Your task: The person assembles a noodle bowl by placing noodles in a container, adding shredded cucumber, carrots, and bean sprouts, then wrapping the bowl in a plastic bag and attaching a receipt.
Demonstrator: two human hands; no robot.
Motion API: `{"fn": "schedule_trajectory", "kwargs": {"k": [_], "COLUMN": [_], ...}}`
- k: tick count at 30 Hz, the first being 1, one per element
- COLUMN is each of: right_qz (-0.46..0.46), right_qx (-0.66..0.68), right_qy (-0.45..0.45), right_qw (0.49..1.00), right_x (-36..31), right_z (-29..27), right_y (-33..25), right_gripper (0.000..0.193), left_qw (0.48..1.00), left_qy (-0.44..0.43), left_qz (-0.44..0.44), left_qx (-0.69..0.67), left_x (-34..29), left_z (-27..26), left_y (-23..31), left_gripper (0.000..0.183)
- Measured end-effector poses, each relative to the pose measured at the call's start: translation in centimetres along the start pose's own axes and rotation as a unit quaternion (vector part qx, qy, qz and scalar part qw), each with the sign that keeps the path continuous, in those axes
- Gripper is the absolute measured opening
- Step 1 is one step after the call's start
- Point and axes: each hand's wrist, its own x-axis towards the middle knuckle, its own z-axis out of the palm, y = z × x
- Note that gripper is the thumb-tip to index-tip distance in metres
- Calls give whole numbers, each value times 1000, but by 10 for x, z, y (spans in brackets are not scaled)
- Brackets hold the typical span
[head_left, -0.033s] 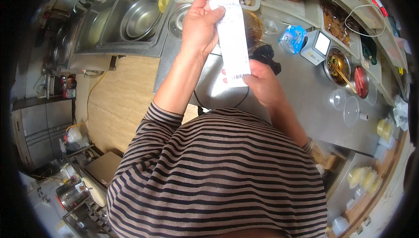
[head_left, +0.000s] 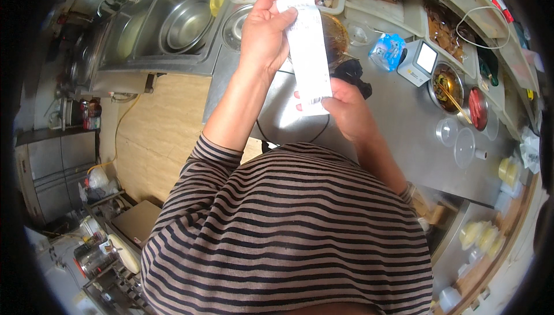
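Observation:
A long white paper receipt (head_left: 309, 55) is stretched between my hands, above the steel counter (head_left: 386, 124). My left hand (head_left: 266, 35) pinches its far end, thumb on top and fingers behind. At the near end, by the printed barcode, my right hand (head_left: 345, 107) grips the paper between thumb and fingers. Part of a brown-rimmed round pan (head_left: 336, 35) shows behind the receipt. Just beyond my right hand lies a crumpled black item (head_left: 353, 76) whose kind I cannot make out.
Left of the counter is a steel sink with a round basin (head_left: 186, 26). To the right stand a white device with a screen (head_left: 416, 64), a blue pouch (head_left: 386, 51), a bowl of food with chopsticks (head_left: 445, 87), a bowl of red food (head_left: 478, 107) and clear lids (head_left: 464, 147). Packet trays (head_left: 384, 12) line the back.

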Motion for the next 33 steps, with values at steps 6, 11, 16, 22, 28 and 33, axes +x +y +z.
{"fn": "schedule_trajectory", "kwargs": {"k": [6, 11, 16, 22, 28, 33], "right_qz": [27, -4, -24, -73, -62, -34], "right_qx": [51, -18, -136, -189, -180, -152], "right_qy": [33, 43, 95, 113, 104, 94], "right_qw": [998, 999, 986, 973, 976, 983], "right_x": [-2, -3, -6, -8, -9, -11], "right_z": [4, -1, 1, 2, 2, 6], "right_y": [-4, 1, 4, 9, 5, 2], "right_gripper": [32, 26, 28, 38, 41, 37], "left_qw": [1000, 999, 997, 997, 990, 964], "left_qy": [12, 24, -14, -52, -93, -145], "left_qz": [-2, -1, -12, -25, -68, -145], "left_qx": [-14, -34, -69, -50, -83, -171], "left_x": [3, 0, 1, 1, -3, -7], "left_z": [3, 8, 2, -7, -6, -8], "left_y": [2, 5, 5, 7, 5, 0], "left_gripper": [44, 41, 41, 43, 39, 40]}}
